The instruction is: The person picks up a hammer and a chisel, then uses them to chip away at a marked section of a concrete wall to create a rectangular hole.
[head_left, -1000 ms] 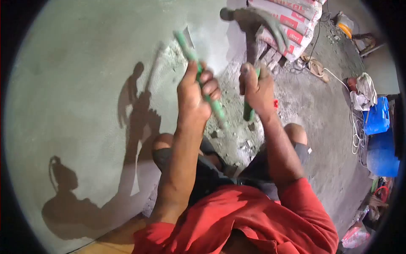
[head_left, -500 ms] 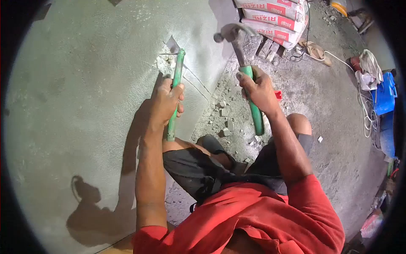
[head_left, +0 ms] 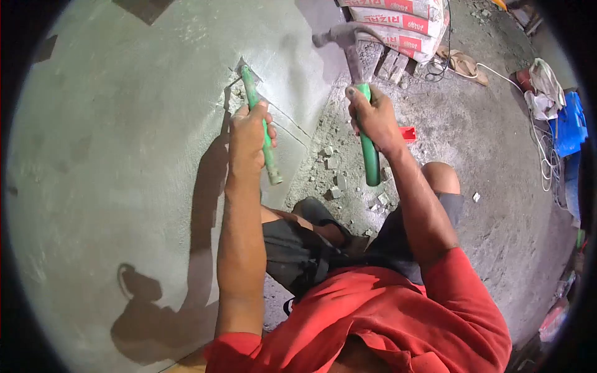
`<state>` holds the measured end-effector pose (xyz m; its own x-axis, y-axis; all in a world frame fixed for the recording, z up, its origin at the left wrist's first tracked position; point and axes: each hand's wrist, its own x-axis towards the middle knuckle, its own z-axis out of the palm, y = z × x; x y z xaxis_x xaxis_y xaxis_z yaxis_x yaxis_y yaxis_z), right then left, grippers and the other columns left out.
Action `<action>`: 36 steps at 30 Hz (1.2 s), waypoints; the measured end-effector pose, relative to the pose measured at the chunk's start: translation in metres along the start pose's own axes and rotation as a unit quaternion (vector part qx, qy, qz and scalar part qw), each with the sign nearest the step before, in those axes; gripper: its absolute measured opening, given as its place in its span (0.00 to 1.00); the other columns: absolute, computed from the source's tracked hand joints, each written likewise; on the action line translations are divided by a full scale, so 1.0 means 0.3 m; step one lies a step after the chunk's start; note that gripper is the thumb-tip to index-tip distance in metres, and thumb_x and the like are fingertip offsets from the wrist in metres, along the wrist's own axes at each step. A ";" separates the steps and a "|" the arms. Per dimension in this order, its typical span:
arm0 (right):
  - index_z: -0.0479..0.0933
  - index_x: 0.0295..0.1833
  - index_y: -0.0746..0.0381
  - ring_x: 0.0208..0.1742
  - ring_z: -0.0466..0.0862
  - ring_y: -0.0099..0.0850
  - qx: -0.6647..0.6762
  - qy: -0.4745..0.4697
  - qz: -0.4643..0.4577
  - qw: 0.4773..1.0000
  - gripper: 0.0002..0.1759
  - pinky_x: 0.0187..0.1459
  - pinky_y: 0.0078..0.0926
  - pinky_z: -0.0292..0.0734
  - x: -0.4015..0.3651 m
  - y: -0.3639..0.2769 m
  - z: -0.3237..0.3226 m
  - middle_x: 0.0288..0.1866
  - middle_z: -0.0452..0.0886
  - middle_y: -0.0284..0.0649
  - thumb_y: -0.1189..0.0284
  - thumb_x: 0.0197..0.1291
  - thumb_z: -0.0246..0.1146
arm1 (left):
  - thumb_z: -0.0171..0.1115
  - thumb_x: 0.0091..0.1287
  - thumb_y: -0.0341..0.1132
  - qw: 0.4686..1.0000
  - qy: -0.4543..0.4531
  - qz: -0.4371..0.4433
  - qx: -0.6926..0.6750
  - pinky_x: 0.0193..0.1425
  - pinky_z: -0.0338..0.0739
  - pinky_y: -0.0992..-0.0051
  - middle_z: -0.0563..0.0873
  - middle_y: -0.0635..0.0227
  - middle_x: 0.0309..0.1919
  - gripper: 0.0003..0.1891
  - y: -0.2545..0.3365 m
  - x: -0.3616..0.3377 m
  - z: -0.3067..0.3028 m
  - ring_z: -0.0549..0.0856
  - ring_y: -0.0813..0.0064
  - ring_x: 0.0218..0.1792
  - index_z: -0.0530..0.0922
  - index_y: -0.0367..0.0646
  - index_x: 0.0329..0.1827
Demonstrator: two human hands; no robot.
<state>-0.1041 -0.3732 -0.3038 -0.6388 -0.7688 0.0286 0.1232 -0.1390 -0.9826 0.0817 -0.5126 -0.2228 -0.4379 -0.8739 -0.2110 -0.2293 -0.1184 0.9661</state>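
My left hand (head_left: 249,133) is wrapped round a long green bar-shaped tool (head_left: 269,163), whose exact kind I cannot make out. Its upper end lies over a broken, chipped patch (head_left: 236,94) in the grey plastered wall (head_left: 124,124). A dark diamond-shaped opening shows there, partly covered by the tool. In my right hand (head_left: 376,118) is a claw hammer (head_left: 354,53) with a green handle, its head raised to the right of the chipped patch, apart from wall and bar. Two scored lines (head_left: 289,118) run down from the patch toward the wall's edge.
Rubble chunks (head_left: 336,180) litter the floor below the wall. A small red box-like piece (head_left: 408,133) sits behind my right wrist. Stacked cement bags (head_left: 398,25) stand at the top, with a slipper (head_left: 466,67) nearby. White cable (head_left: 540,158) and a blue container (head_left: 569,127) are at right.
The green bar has tilted, its upper end moving left and up over the chipped patch. The hammer has turned and risen slightly. Both tools stay in my hands.
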 end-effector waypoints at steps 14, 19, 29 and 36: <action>0.75 0.41 0.68 0.19 0.79 0.27 0.034 -0.061 0.047 0.996 0.12 0.21 0.29 0.74 0.187 0.133 0.290 0.23 0.77 0.37 0.69 0.59 0.64 | 0.57 0.69 0.31 0.997 0.077 0.018 -0.022 0.18 0.70 0.69 0.75 0.65 0.28 0.08 0.000 0.066 0.119 0.75 0.75 0.19 0.72 0.35 0.39; 0.75 0.37 0.66 0.17 0.74 0.22 0.050 -0.053 0.076 0.994 0.09 0.19 0.26 0.70 0.165 0.170 0.278 0.22 0.74 0.33 0.71 0.61 0.64 | 0.56 0.68 0.30 0.993 0.080 0.002 -0.085 0.18 0.69 0.68 0.74 0.63 0.28 0.07 0.032 0.089 0.129 0.76 0.74 0.20 0.71 0.35 0.37; 0.77 0.42 0.69 0.28 0.86 0.36 -0.326 -0.202 -0.174 0.907 0.12 0.31 0.36 0.80 0.205 0.252 0.284 0.30 0.83 0.51 0.70 0.58 0.63 | 0.59 0.71 0.33 0.989 0.109 0.000 -0.103 0.20 0.69 0.69 0.75 0.66 0.29 0.07 0.036 0.107 0.161 0.76 0.74 0.21 0.73 0.38 0.41; 0.75 0.37 0.69 0.17 0.78 0.27 0.033 0.024 0.048 0.998 0.11 0.19 0.29 0.73 0.211 0.115 0.234 0.21 0.77 0.37 0.70 0.60 0.65 | 0.60 0.70 0.32 0.993 0.095 -0.004 -0.064 0.19 0.71 0.68 0.75 0.67 0.28 0.07 0.016 0.074 0.146 0.77 0.74 0.20 0.73 0.37 0.41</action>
<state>-0.0872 -0.4705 -0.3231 -0.6572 -0.7499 -0.0759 0.2342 -0.1074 -0.9662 0.0327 -0.5118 -0.2293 -0.2613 -0.9447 -0.1980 -0.1140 -0.1735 0.9782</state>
